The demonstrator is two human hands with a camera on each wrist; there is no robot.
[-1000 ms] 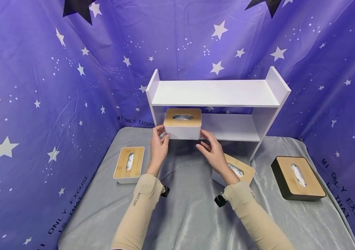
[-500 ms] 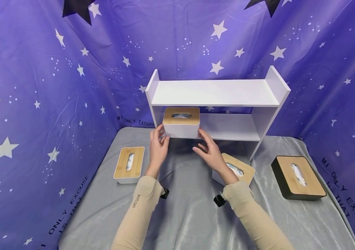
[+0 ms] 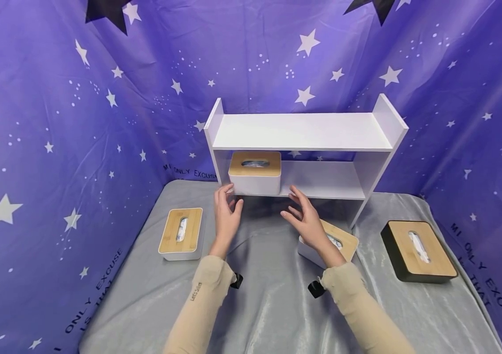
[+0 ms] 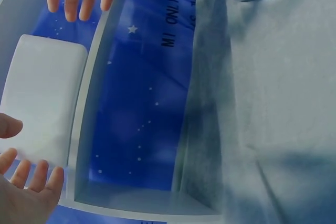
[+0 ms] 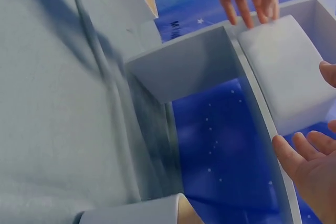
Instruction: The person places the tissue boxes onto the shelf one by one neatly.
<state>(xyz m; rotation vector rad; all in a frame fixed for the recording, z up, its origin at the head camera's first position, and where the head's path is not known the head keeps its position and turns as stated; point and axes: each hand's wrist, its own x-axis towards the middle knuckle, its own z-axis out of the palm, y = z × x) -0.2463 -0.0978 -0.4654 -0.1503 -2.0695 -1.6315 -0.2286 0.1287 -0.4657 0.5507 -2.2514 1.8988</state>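
— Holding the white tissue box?
— No. Left hand and right hand both spread wide, just in front of it, not touching. Sits on the low board of the white shelf, left end.
— Good way to finish?
— Nudge gently with flat fingers, straight back, clear of the edge.

Both open hands, left hand and right hand, just off shelved tissue box.
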